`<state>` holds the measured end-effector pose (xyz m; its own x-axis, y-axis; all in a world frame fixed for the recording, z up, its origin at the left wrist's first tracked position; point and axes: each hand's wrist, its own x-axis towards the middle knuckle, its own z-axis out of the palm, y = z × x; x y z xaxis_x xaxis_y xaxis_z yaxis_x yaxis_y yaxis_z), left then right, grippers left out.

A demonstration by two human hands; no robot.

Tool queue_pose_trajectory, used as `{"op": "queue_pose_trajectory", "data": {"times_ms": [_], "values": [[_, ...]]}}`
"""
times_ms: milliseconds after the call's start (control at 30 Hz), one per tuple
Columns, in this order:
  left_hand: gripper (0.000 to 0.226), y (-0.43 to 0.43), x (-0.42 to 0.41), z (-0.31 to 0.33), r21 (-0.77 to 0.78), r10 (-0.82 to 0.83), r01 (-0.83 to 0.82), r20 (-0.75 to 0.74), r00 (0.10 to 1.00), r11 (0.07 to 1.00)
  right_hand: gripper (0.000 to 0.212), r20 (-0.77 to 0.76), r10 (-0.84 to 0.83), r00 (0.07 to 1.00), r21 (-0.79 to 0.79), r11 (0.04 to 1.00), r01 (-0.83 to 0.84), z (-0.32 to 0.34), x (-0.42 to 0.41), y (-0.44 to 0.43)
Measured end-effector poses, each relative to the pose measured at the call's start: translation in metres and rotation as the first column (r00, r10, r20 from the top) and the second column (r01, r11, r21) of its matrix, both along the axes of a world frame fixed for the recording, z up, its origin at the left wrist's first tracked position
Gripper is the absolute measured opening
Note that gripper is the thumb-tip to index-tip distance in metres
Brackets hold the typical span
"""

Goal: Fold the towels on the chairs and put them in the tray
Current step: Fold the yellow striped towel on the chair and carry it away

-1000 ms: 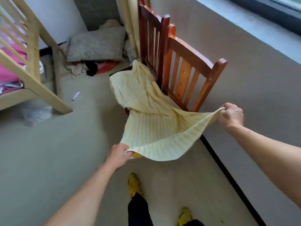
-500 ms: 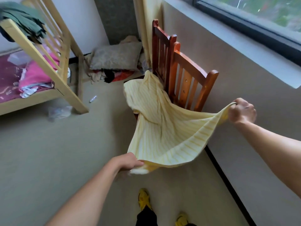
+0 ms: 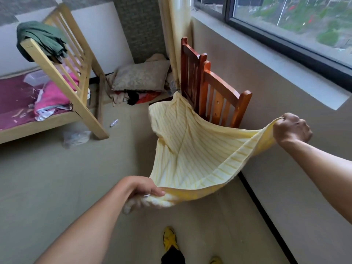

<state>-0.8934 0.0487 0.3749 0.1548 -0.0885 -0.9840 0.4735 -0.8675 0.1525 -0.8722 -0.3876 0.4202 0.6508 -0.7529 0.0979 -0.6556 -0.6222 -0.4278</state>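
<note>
I am early in the job. My left hand pinches one near corner of the towel, thumb on top and fingers curled under the bunched edge. My right hand is a closed fist around the other near corner, out toward the wall. The near edge sags in a shallow curve between the two hands, well above the floor.

Ahead of both hands the towel slopes down and away. Its far end lies heaped on the seat of the near chair, against the slats. A second chair stands just behind that one, and I see no towel on it, though most of its seat is hidden.

So I judge that nothing is folded yet. The towel is opened out flat, not doubled, and part of it is not yet off the seat. What is left is to lift it clear, bring the corners together, fold it down and carry it to the tray.

I cannot pick out a tray from here. Far off beyond my left hand, a bed holds clutter, and a green cloth hangs over its frame. I cannot tell whether that cloth belongs to the job.
</note>
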Motion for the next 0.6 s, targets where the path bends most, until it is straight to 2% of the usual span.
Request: {"op": "queue_pose_trajectory", "data": {"times_ms": [67, 200, 367, 533, 600], "values": [[0.044, 0.001, 0.001, -0.004, 0.009, -0.001, 0.001, 0.013, 1.000, 1.000, 0.032, -0.005, -0.025, 1.000, -0.010, 1.000, 0.024, 0.001, -0.003, -0.006], [0.061, -0.002, -0.001, -0.016, 0.040, -0.010, 0.009, 0.019, 1.000, 0.999, 0.032, -0.019, -0.057, 0.998, -0.023, 0.998, 0.057, 0.004, -0.013, -0.021], [0.056, -0.016, -0.010, -0.027, 0.074, -0.058, 0.062, -0.064, 0.996, 0.995, 0.026, -0.035, -0.091, 0.995, -0.030, 0.995, 0.090, 0.000, -0.035, -0.045], [0.079, -0.034, -0.010, -0.037, 0.044, -0.117, 0.114, 0.066, 0.991, 0.993, 0.021, -0.070, -0.094, 0.993, -0.032, 0.995, 0.092, -0.015, -0.051, -0.062], [0.067, -0.040, -0.009, -0.028, 0.012, -0.130, 0.130, 0.140, 0.982, 0.991, 0.020, -0.078, -0.049, 0.996, -0.022, 0.999, 0.047, -0.019, -0.047, -0.058]]}}
